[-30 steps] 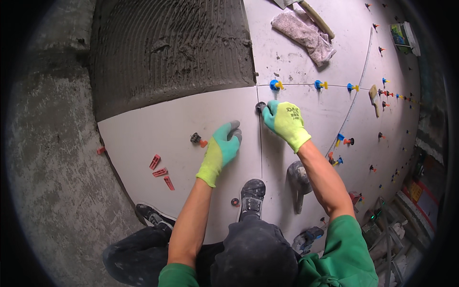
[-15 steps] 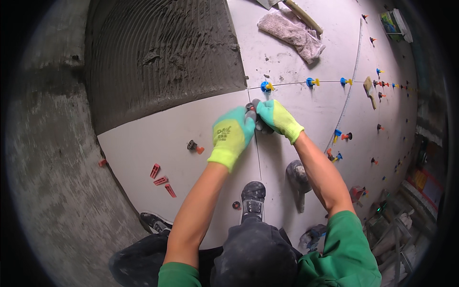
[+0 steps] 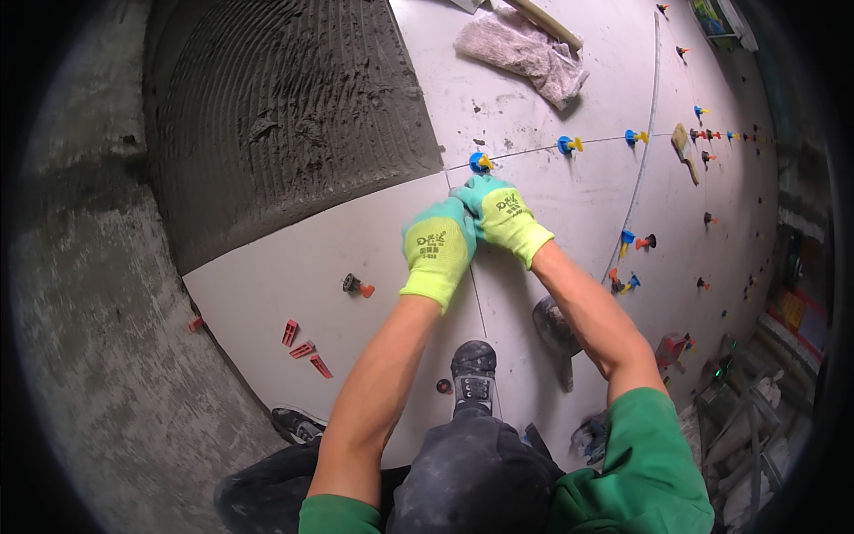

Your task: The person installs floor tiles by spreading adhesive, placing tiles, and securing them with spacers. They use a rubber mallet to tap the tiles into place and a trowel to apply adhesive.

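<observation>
Both my hands wear yellow and teal work gloves and meet over the joint between pale floor tiles (image 3: 374,258). My left hand (image 3: 438,245) is closed, its fingers curled down at the joint. Closed as well, my right hand (image 3: 503,214) presses against it from the right. The gloves hide what they hold; half a second ago a dark round tile leveler with a red centre showed between the fingers. Just beyond my fingertips stands a blue tile leveler (image 3: 479,163) with a yellow handle. A black leveler with an orange handle (image 3: 358,286) lies left of my left hand.
Ridged grey mortar (image 3: 294,125) covers the bed at the far left. Red wedges (image 3: 302,350) and a small black disc (image 3: 444,386) lie nearby. A mallet (image 3: 556,331) rests beneath my right forearm. Further off are a cloth (image 3: 525,55), a brush (image 3: 685,151) and several more levelers.
My right hand has turned over so its back faces up, and both hands now cover the dark leveler. The whole view has shifted slightly.
</observation>
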`<action>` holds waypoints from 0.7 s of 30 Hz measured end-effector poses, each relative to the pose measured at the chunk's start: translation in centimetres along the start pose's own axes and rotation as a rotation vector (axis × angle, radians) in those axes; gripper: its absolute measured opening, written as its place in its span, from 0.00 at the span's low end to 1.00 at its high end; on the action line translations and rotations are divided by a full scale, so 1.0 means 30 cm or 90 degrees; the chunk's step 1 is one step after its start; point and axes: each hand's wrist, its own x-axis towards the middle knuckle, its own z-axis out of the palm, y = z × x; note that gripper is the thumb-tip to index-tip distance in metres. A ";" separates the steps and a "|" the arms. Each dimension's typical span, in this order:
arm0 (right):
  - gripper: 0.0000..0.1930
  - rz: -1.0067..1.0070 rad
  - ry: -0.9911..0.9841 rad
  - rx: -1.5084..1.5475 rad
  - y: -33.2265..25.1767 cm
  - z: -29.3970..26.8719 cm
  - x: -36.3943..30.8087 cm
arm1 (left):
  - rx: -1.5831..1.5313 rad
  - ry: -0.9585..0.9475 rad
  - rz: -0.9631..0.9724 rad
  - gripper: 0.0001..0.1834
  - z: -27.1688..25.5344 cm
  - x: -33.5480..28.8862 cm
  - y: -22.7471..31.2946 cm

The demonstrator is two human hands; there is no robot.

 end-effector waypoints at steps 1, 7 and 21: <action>0.10 -0.001 -0.015 0.004 0.010 -0.005 0.011 | 0.012 -0.021 -0.011 0.06 0.002 0.002 0.003; 0.12 0.063 0.073 0.007 -0.031 0.007 -0.023 | 0.125 -0.069 0.100 0.05 -0.015 0.015 -0.021; 0.29 0.164 0.068 0.215 -0.056 0.086 -0.041 | 0.144 -0.022 0.238 0.05 0.006 0.048 -0.107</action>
